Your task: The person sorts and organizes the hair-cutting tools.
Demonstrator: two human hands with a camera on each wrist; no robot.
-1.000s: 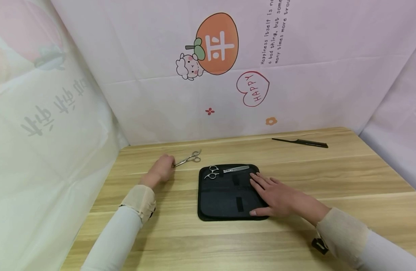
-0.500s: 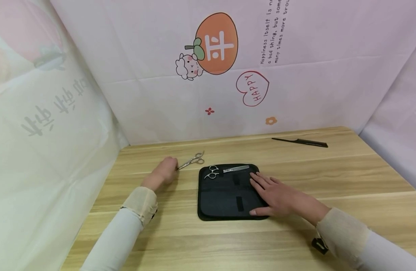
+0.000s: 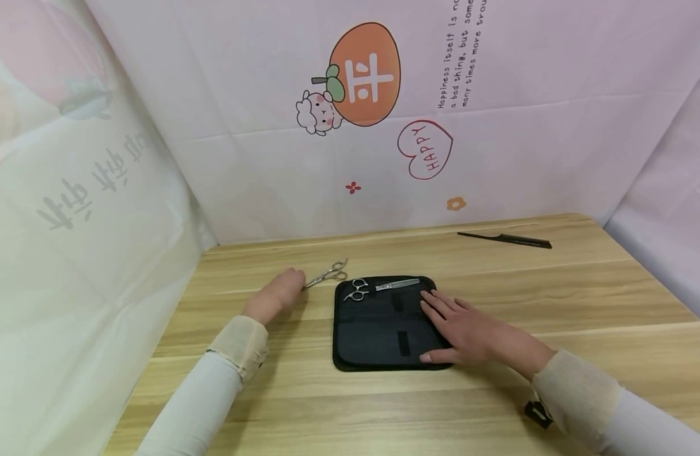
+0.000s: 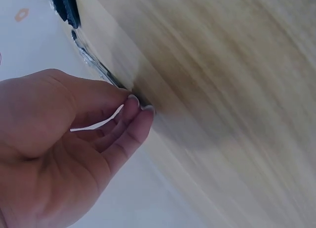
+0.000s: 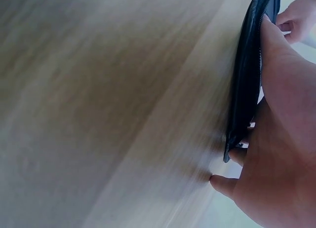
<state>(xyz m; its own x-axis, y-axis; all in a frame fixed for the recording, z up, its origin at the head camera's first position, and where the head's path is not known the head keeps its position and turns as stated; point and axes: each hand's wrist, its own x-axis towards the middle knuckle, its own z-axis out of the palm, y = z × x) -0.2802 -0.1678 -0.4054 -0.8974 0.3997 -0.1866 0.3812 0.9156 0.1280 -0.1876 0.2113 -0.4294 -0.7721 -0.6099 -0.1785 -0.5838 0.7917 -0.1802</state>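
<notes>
My left hand (image 3: 278, 294) pinches a pair of silver scissors (image 3: 329, 273) by the blade end, their finger rings pointing away toward the back right. In the left wrist view, thumb and fingertips meet over the scissors (image 4: 94, 61) close to the table, hiding the blade tips. A black zip case (image 3: 367, 339) lies flat, with silver thinning shears (image 3: 397, 285) along its far edge, held by a black strap. My right hand (image 3: 469, 329) rests on the case's right side with fingers spread. In the right wrist view, the case's zipped edge (image 5: 245, 72) runs under that hand.
A black tail comb (image 3: 518, 240) lies near the table's back edge, right of centre. The wooden table (image 3: 350, 418) ends at a printed cloth backdrop (image 3: 259, 177), with more cloth hanging at both sides.
My left hand has moved right and slightly nearer, bringing the scissors closer to the case's far left corner. My right hand and the case have stayed in place.
</notes>
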